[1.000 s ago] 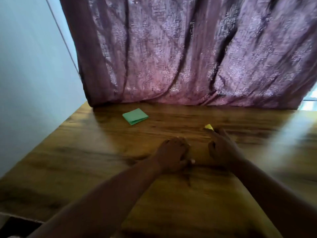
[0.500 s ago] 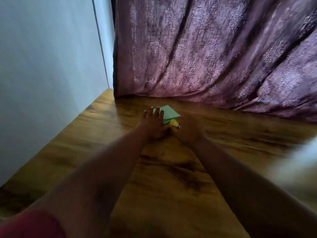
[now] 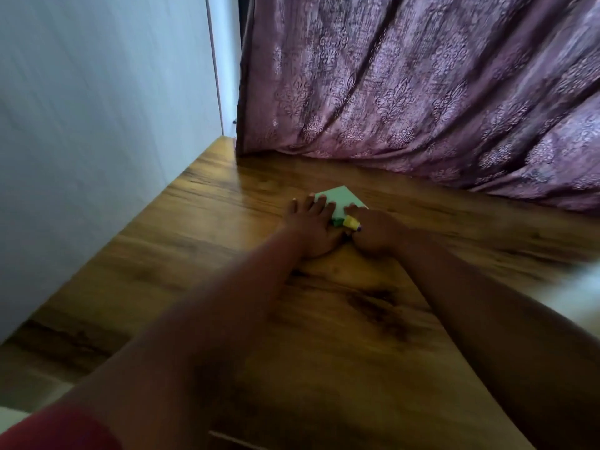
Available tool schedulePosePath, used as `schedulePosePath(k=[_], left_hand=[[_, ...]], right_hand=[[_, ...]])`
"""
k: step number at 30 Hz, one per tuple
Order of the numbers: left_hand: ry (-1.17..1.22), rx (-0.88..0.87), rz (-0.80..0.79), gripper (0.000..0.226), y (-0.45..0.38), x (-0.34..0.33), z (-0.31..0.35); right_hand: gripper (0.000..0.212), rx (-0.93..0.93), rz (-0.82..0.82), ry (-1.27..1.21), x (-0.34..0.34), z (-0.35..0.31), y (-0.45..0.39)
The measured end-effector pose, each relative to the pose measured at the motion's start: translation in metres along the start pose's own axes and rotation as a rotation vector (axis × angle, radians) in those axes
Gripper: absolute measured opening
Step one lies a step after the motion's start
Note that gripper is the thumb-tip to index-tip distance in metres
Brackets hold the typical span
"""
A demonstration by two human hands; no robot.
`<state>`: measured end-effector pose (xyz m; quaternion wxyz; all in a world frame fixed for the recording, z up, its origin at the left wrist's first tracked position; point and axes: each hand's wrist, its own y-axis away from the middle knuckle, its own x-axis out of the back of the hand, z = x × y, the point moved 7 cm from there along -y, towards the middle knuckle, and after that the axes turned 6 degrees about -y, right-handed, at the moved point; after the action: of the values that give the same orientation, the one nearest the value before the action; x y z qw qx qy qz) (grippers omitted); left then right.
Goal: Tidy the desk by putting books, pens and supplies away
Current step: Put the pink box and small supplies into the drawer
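We see a green sticky-note pad (image 3: pixel 344 199) lying flat on the wooden tabletop (image 3: pixel 207 222), near the purple curtain (image 3: pixel 422 92). Our left hand (image 3: pixel 313 227) rests with straight fingers on the pad's left edge. Our right hand (image 3: pixel 373 235) curls around a small yellow object (image 3: pixel 351 222), just right of the pad, one finger touching the pad's near edge.

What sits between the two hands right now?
In the head view, a small yellow item, held by the right hand, and the green pad's near corner lie between it and the left hand.
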<state>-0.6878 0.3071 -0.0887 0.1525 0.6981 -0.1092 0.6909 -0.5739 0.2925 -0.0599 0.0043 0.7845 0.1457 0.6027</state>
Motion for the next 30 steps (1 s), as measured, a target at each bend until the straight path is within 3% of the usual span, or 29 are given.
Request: schedulePosePath(k=[6,12,14,17,19,25,28,30], left_hand=[[0.045,-0.144,-0.067,0.101,0.123,-0.005,0.041],[-0.058,-0.369,-0.060,0.125,0.253,-0.018,0.091],[-0.108,-0.450,0.064,0.115,0.275,-0.020,0.108],[-0.002,-0.539,0.358,0.068,0.291,-0.014,0.122],[0.061,-0.593,0.440,0.046,0.299,-0.003,0.129],[0.133,-0.677,0.473,0.026,0.352,0.018,0.169],[0.126,-0.692,0.429,0.035,0.370,0.002,0.183],[0.072,-0.675,0.298,0.043,0.368,-0.007,0.195]], right_hand=[[0.074,0.025,-0.018,-0.181,-0.023,-0.015,0.125],[0.064,-0.033,0.074,-0.397,-0.062,0.009,0.266],[0.064,0.004,0.094,-0.372,-0.072,0.009,0.300],[0.068,0.072,0.078,-0.304,-0.080,0.009,0.330],[0.068,0.088,0.058,-0.309,-0.079,0.010,0.347],[0.066,0.117,-0.031,-0.262,-0.094,0.026,0.417],[0.068,0.086,-0.093,-0.190,-0.116,0.044,0.435],[0.064,0.033,-0.125,-0.154,-0.124,0.053,0.435]])
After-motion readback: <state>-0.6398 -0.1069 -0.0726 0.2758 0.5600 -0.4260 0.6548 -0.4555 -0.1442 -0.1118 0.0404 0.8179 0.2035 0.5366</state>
